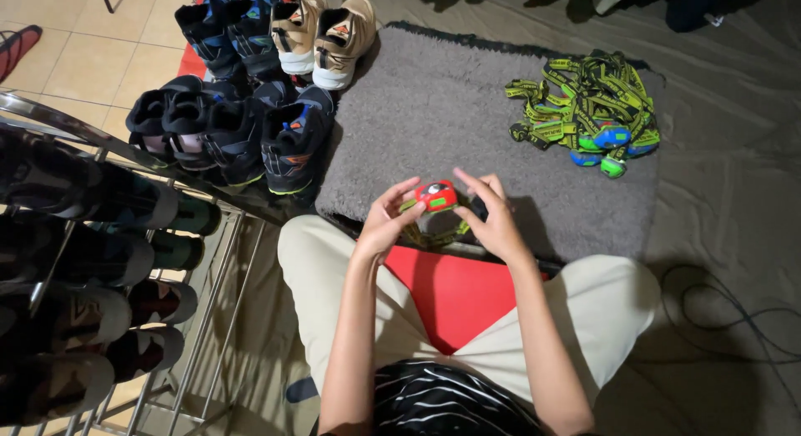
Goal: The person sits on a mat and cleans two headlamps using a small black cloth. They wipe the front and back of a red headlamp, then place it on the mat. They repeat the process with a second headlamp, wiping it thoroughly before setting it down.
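A small red and green headlamp (436, 196) is held between both of my hands above the near edge of a grey shaggy rug (434, 110). My left hand (386, 221) grips its left side with thumb and fingers. My right hand (491, 215) closes on its right side. A yellow-green strap (425, 232) hangs from the lamp down between my hands. I sit cross-legged in beige trousers, with a red cushion (455, 290) showing between my legs.
A pile of yellow-green straps with blue and green headlamps (588, 110) lies on the rug's far right. Dark and tan sneakers (250, 85) stand at the rug's left. A metal shoe rack (92, 269) fills the left side. A black cable (734, 319) loops at right.
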